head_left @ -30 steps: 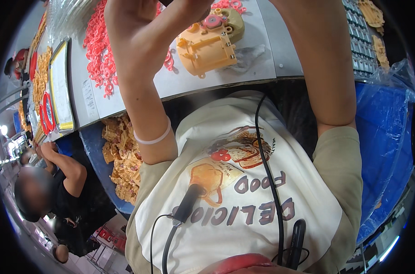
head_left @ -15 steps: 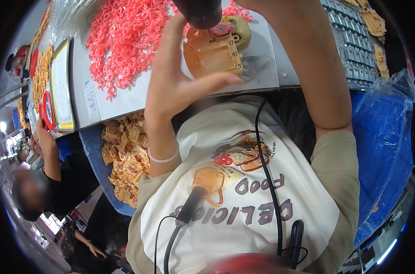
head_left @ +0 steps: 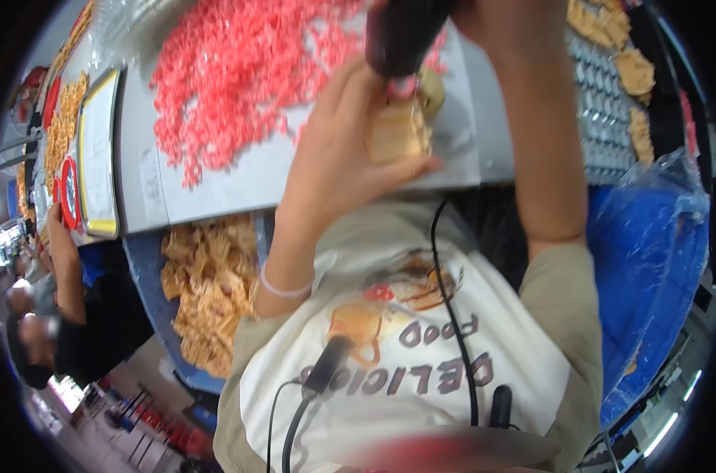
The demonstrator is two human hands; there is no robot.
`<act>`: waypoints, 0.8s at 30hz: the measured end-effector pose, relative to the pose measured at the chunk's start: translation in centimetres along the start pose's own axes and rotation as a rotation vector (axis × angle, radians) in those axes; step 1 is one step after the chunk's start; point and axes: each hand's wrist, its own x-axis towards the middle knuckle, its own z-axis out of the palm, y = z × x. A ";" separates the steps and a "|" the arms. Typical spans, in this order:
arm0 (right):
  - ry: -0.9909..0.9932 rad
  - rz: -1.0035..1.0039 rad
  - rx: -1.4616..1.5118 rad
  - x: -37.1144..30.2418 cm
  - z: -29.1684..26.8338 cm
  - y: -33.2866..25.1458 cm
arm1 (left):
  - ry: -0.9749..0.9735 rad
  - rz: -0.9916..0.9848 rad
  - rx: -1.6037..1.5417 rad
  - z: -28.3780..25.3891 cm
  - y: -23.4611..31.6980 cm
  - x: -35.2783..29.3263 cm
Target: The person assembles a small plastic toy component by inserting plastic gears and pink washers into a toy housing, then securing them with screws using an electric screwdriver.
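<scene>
Hands [head_left: 338, 150] beyond lettering [head_left: 429, 374], label [head_left: 150, 180] seemingly printed

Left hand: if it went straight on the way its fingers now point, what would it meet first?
Most likely the black tool, just ahead of the fingers; the orange casing lies between them and the thumb. Depth is unclear in this blurred view, so the left hand might pass under the tool.

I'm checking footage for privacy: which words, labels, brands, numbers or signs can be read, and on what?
White shirt front: large dark lettering, upside down, readable, but I won't copy it out.
Beside its bread picture: small print, too blurred.
Paper slip on the table: too blurred to read.
Yellow-edged board: any text too blurred.
</scene>
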 end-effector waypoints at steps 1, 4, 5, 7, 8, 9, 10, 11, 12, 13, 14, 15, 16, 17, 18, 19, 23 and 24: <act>-0.053 -0.012 -0.008 -0.2 1.2 0.1 | 0.018 -0.039 0.006 -0.2 -0.3 -0.7; 0.135 0.240 -0.198 -1.0 1.0 -1.1 | -0.020 -0.089 -0.011 0.2 -0.6 -0.4; 0.098 0.275 -0.190 -1.5 0.4 -1.1 | -0.039 -0.117 -0.017 0.5 -0.4 -0.3; 0.130 0.261 -0.166 -1.2 1.8 -1.4 | 0.024 -0.036 -0.053 -0.1 -0.3 -0.7; 0.141 0.242 -0.132 -1.4 1.8 -1.4 | 0.015 0.000 -0.072 -0.1 -0.3 -0.8; 0.152 0.225 -0.096 -1.5 1.9 -1.3 | 0.039 0.006 -0.075 -0.2 -0.2 -0.8; 0.164 0.217 -0.090 -1.6 2.0 -1.3 | 0.005 -0.060 -0.197 -0.1 0.0 -0.7; 0.152 0.206 -0.066 -1.7 1.6 -1.1 | -0.030 -0.130 -0.316 -0.2 0.0 -0.6; 0.167 0.204 -0.068 -1.8 1.7 -1.2 | 0.009 -0.003 -0.173 -0.2 -0.2 -0.5; 0.184 0.202 -0.070 -1.8 1.8 -1.2 | 0.030 -0.007 -0.174 -0.2 -0.4 -0.5; 0.145 0.165 -0.071 -2.0 1.3 -0.9 | 0.041 0.018 -0.147 0.0 -0.5 -0.6; 0.135 0.161 -0.041 -2.0 1.3 -0.9 | 0.052 0.042 -0.120 0.1 -0.7 -0.7; 0.136 0.154 -0.042 -2.0 1.3 -0.8 | 0.037 0.052 -0.102 0.1 -0.9 -0.7; 0.139 0.147 -0.042 -2.1 1.4 -0.7 | 0.029 0.055 -0.134 0.0 -1.0 -0.6; 0.142 0.143 -0.019 -2.2 1.5 -0.6 | 0.036 0.054 -0.125 0.1 -1.1 -0.7; 0.132 0.151 -0.015 -2.3 1.5 -0.6 | 0.041 0.053 -0.115 0.1 -1.1 -0.8; 0.117 0.121 -0.047 -2.3 1.4 -0.7 | 0.062 0.050 -0.123 0.1 -0.9 -0.8; 0.138 0.119 -0.036 -2.5 1.5 -0.8 | 0.063 0.051 -0.126 0.1 -0.9 -0.9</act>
